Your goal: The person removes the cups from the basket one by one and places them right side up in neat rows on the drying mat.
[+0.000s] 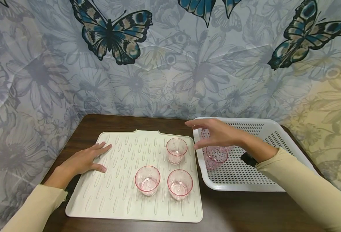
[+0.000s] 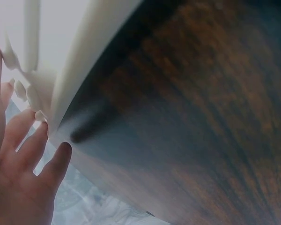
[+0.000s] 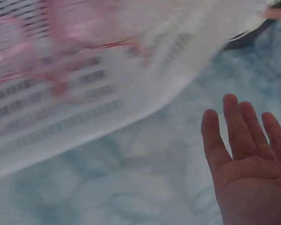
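Observation:
My left hand (image 1: 84, 160) rests with spread fingers on the left edge of a cream ridged drying mat (image 1: 101, 196). Three clear drinking glasses with pinkish rims stand upright on the mat's right half: a rear glass (image 1: 176, 151), a front left glass (image 1: 147, 181) and a front right glass (image 1: 180, 185). Over the left rim of a white perforated basket (image 1: 246, 187), my right hand (image 1: 218, 131) hovers, fingers extended and holding nothing. Beneath it, pink-tinted glasses (image 1: 216, 156) sit in the basket, partly hidden by the hand; their number is unclear.
The mat and basket stand side by side on a dark wooden table (image 1: 225, 209). Behind the table hangs a cloth backdrop (image 1: 170, 87) printed with flowers and butterflies. The basket's raised wall borders the mat's right side.

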A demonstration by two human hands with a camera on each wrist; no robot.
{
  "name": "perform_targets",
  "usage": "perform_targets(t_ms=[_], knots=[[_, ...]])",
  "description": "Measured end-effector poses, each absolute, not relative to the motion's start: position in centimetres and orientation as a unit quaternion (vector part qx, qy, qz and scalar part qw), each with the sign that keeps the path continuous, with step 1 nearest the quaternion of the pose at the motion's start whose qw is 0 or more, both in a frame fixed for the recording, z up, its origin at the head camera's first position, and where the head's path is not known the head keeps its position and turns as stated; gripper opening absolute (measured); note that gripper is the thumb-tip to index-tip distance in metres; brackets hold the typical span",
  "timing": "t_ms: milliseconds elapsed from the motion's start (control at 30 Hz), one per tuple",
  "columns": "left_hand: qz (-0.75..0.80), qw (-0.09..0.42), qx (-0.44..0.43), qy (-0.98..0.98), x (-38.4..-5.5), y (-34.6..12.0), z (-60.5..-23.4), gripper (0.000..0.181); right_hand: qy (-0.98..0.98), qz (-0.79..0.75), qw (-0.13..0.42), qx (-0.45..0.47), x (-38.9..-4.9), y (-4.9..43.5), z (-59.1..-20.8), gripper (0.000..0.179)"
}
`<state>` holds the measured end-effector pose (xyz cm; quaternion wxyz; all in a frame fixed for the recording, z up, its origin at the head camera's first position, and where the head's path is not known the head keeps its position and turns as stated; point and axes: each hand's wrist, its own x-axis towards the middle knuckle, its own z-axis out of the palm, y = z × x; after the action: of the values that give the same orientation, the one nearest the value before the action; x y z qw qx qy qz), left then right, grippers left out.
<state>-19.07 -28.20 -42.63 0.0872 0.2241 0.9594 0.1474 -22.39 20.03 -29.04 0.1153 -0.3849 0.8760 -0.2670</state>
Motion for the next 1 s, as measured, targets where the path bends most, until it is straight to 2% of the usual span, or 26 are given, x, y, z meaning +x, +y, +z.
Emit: perform_targets(t_ms=[167, 533, 867, 1000], knots=[[0.148, 0.092, 0.224, 0.959, -19.1, -28.2, -42.5, 0.100, 0.896, -0.267, 0.096, -0.341, -23.4, 24.4, -30.1, 0.077], [0.149, 0.095, 0.226, 0.958, -19.0, -28.2, -42.5, 0.099, 0.910, -0.296, 0.118, -0.266, -24.3, 30.7, -31.6, 0.075], [0.146, 0.092, 0.229, 0.958, -19.0, -28.2, -42.6, 0.098, 0.922, -0.277, 0.118, -0.245, -24.7, 33.7, -33.2, 0.076], [0.144, 0.092, 0.228, 0.958, -19.0, -28.1, -42.6, 0.098, 0.914, -0.293, 0.133, -0.246, -24.7, 34.1, -33.8, 0.076]])
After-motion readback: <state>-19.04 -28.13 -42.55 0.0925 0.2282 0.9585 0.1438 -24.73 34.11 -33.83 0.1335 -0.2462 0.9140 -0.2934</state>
